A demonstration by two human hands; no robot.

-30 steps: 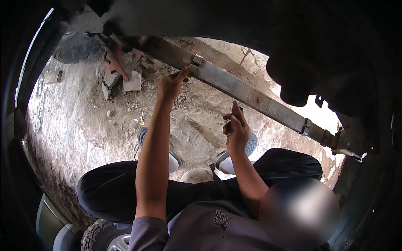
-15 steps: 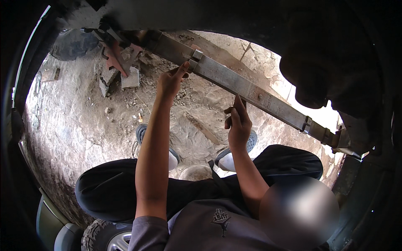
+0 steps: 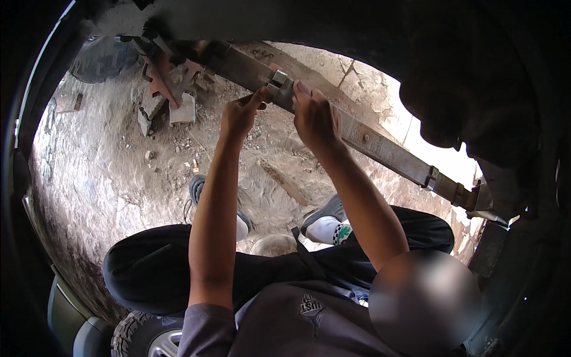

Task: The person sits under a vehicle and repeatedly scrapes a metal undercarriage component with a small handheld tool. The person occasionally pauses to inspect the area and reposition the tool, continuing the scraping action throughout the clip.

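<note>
A long grey steel leaf spring point(image 3: 369, 140) runs slantwise from upper left to lower right above the ground. A metal clip point(image 3: 278, 78) wraps around it left of centre. My left hand point(image 3: 239, 116) is closed at the clip's near side, thumb and finger pressed against its lower end; anything small between them is hidden. Just right of the clip, my right hand point(image 3: 317, 116) lies across the spring, fingers curled over its far edge and gripping it. A second clip point(image 3: 433, 177) sits farther down the spring, away from both hands.
A dark vehicle body arches overhead. A red jack stand point(image 3: 160, 80) stands upper left beside broken concrete blocks point(image 3: 182, 109). A flat strip point(image 3: 282, 181) lies on the dirt floor between my feet. A tyre point(image 3: 131, 334) is at the lower left.
My right hand has moved up and left, from below the spring with a finger extended to gripping it beside the clip. My left hand stays at the clip.
</note>
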